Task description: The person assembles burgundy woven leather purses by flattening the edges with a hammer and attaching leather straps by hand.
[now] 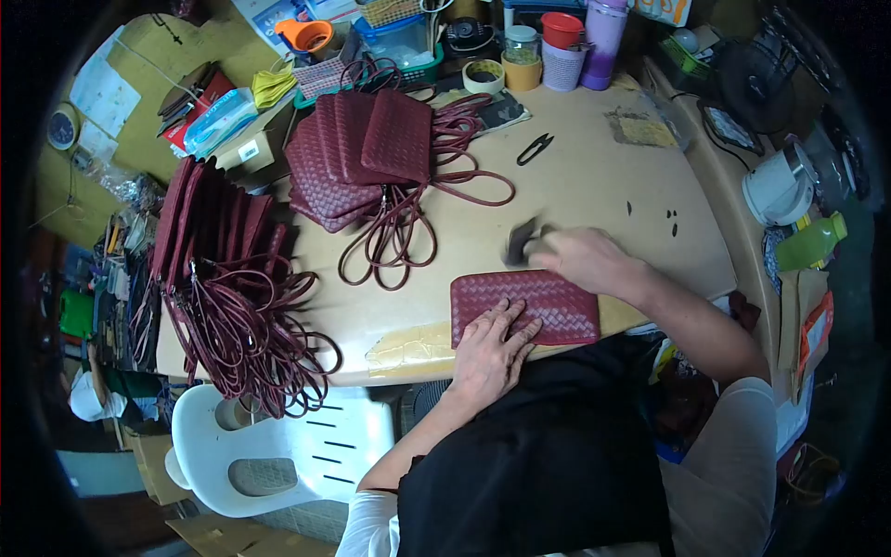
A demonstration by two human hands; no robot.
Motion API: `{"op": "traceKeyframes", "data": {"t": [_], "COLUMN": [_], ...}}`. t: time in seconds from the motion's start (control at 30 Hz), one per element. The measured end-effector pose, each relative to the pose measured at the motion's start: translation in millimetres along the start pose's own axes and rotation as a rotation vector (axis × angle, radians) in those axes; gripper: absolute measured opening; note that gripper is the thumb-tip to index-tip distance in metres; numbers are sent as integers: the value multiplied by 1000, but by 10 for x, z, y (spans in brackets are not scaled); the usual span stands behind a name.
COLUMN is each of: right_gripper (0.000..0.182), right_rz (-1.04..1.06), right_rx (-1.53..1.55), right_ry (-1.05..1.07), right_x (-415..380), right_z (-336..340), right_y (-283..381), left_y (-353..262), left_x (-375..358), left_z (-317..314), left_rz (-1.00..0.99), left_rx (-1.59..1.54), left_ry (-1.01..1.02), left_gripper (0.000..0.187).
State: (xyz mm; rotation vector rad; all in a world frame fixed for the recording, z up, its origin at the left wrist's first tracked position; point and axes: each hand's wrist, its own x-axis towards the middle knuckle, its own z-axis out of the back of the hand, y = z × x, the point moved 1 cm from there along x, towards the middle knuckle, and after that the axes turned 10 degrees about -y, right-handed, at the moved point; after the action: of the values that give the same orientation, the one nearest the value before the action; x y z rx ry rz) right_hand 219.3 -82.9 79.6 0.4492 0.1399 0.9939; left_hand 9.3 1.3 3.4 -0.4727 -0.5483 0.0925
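A burgundy woven wallet pouch lies flat at the front edge of the table. My left hand rests on its left part, fingers spread and lying flat. Above the pouch's far edge, my right hand has its fingers closed on a small dark grey piece, smeared by motion; I cannot tell what kind of thing it is. Beyond it on the tabletop lies a pair of black thread snips.
Stacked woven pouches with looped straps lie at the back. More pouches stand in a row at the left, their straps hanging over the edge. A tape roll and a purple bottle stand behind. A white chair is at the front left.
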Motion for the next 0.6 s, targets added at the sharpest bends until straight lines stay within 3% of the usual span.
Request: {"op": "traceKeyframes", "data": {"t": [0.07,0.2,0.3,0.37,0.4,0.5,0.6], "right_gripper": [44,42,40,37,36,36,38], "right_rz": [165,304,411,584,623,481,500], "right_rx": [-220,-214,46,-206,-366,-119,-106], "right_ry": [189,29,35,-25,42,-132,31], "right_x": [55,345,454,501,587,649,601], "right_z": [59,40,-291,-463,-334,-291,-295], "right_y": [125,570,647,607,739,837,659], "left_y": [-59,16,41,47,35,29,36], "left_x": [12,19,9,6,9,19,38], "left_z": [0,21,2,-2,0,33,10], "left_rz": [-12,-24,-34,-35,-29,-19,-21], "left_rx": [-8,2,15,22,7,-5,-1], "left_ry": [-9,-23,-19,-22,-21,-12,-21], "left_gripper": [38,37,37,36,36,36,36]}}
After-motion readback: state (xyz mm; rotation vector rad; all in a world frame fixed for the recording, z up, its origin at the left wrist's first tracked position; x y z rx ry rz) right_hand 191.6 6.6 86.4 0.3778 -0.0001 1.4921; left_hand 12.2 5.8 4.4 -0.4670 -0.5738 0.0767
